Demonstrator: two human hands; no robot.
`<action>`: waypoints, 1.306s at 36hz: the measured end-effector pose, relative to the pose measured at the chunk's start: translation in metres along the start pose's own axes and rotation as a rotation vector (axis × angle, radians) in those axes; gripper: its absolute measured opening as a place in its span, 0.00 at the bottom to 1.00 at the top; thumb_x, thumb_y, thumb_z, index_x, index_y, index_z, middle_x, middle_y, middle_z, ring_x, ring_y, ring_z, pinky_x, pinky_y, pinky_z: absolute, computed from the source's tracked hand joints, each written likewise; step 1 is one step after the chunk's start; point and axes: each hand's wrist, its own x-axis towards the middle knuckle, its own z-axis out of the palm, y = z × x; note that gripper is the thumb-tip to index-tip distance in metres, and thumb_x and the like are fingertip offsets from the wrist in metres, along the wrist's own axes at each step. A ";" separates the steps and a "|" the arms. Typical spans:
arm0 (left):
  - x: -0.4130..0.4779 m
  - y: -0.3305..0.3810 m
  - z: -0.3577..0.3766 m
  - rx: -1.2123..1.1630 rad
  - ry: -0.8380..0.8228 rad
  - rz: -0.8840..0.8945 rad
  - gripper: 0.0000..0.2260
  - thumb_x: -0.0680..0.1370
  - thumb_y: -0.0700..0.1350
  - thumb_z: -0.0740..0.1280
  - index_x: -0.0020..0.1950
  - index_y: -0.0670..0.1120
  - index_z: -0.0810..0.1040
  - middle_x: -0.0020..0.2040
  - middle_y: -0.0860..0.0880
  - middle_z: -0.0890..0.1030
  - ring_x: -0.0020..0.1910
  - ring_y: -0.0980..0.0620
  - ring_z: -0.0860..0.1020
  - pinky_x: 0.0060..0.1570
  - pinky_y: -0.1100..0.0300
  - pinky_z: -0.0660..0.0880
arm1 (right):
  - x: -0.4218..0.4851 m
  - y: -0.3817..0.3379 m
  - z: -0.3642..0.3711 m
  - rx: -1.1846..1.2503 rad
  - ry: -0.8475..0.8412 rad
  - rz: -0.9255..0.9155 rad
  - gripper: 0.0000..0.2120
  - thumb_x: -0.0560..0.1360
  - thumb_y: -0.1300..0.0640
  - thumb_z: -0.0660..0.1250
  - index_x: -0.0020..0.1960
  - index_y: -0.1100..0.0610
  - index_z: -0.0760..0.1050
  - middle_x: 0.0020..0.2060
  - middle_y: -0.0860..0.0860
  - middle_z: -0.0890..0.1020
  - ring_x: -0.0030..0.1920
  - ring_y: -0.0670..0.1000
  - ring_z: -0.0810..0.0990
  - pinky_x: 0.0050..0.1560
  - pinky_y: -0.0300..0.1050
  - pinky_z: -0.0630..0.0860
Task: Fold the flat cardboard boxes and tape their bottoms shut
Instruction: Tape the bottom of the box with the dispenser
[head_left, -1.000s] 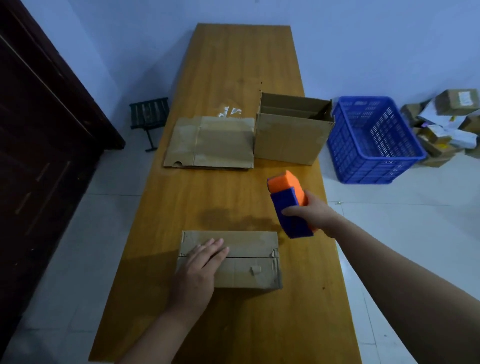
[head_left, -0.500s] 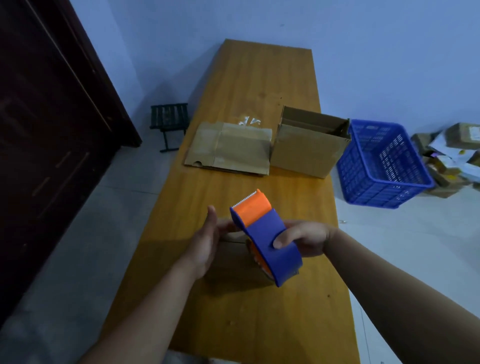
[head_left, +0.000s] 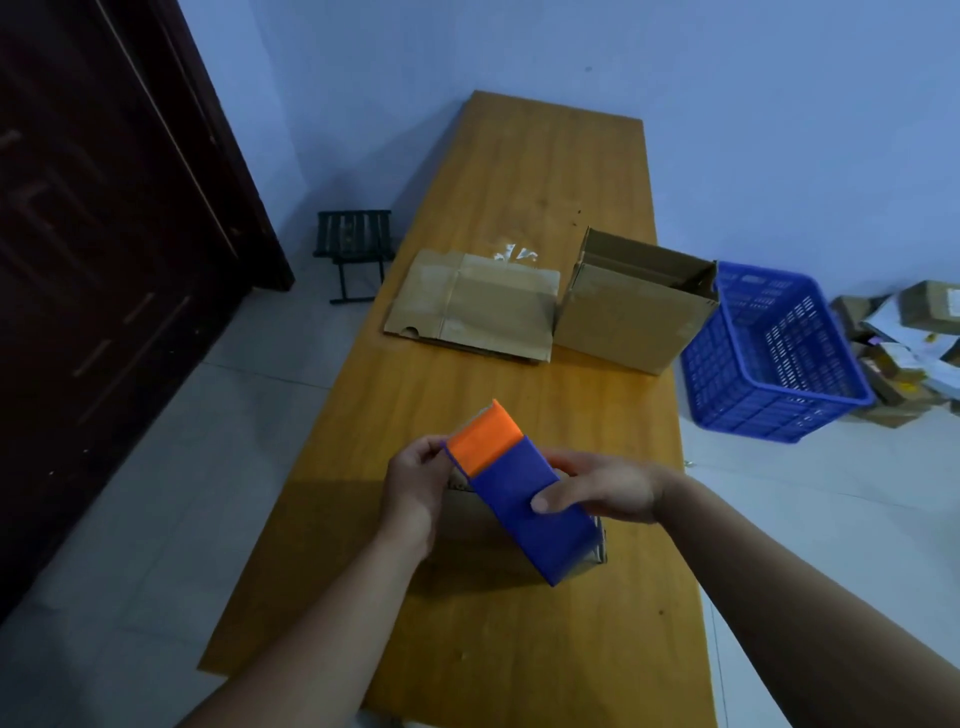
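Holds the dispenser (head_left: 511, 486) above the near part of the table (head_left: 545, 171), tilted, orange end up and away, blue body slanting down to the right. Grips it with the right hand (head_left: 605, 491), thumb curled across the blue face, other fingers wrapped behind and out of sight. Pinches the left edge of the orange end with the left hand (head_left: 415, 483), fingers curled there; cannot tell about any tape end between them. Hides most of the box (head_left: 462, 519) beneath: only a dark strip of cardboard between left hand and dispenser, plus a corner past the dispenser's lower end. Box resting on the table's near part, about midway across.

Farther up the table, near its middle: flat cardboard (head_left: 472, 306), lying toward the left edge, a round notch at its near-left corner. Just right of that, at the table's right edge: an open box (head_left: 634, 312), upright, top open. Just behind the flat cardboard, on the table: a crumpled clear scrap (head_left: 511, 254).

Off the table's right edge, on the floor just beside it: a blue basket (head_left: 779, 358). Farther right of the table: a heap of parcels (head_left: 904, 338). Off the table's left edge, on the floor: a dark stool (head_left: 353, 244). Farther left of the table: a dark door (head_left: 104, 260).
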 end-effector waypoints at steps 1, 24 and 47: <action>-0.001 0.000 0.001 -0.011 0.015 0.010 0.03 0.75 0.38 0.67 0.42 0.45 0.78 0.38 0.47 0.80 0.42 0.48 0.77 0.45 0.54 0.72 | -0.001 -0.001 0.002 -0.053 0.033 -0.002 0.30 0.67 0.43 0.70 0.67 0.45 0.68 0.58 0.51 0.77 0.56 0.52 0.79 0.58 0.49 0.75; -0.005 -0.004 0.009 0.004 0.178 0.080 0.04 0.74 0.38 0.70 0.40 0.44 0.78 0.36 0.48 0.79 0.37 0.51 0.75 0.36 0.61 0.69 | -0.007 0.039 0.059 -0.746 0.939 -0.177 0.29 0.69 0.36 0.68 0.62 0.40 0.56 0.53 0.38 0.71 0.53 0.40 0.71 0.59 0.45 0.63; -0.019 -0.006 -0.025 0.025 0.420 -0.151 0.04 0.78 0.45 0.66 0.44 0.47 0.73 0.48 0.44 0.79 0.48 0.44 0.78 0.52 0.45 0.77 | 0.025 0.034 0.078 -0.610 1.022 -0.162 0.23 0.74 0.48 0.69 0.64 0.49 0.63 0.50 0.40 0.72 0.48 0.38 0.72 0.41 0.29 0.68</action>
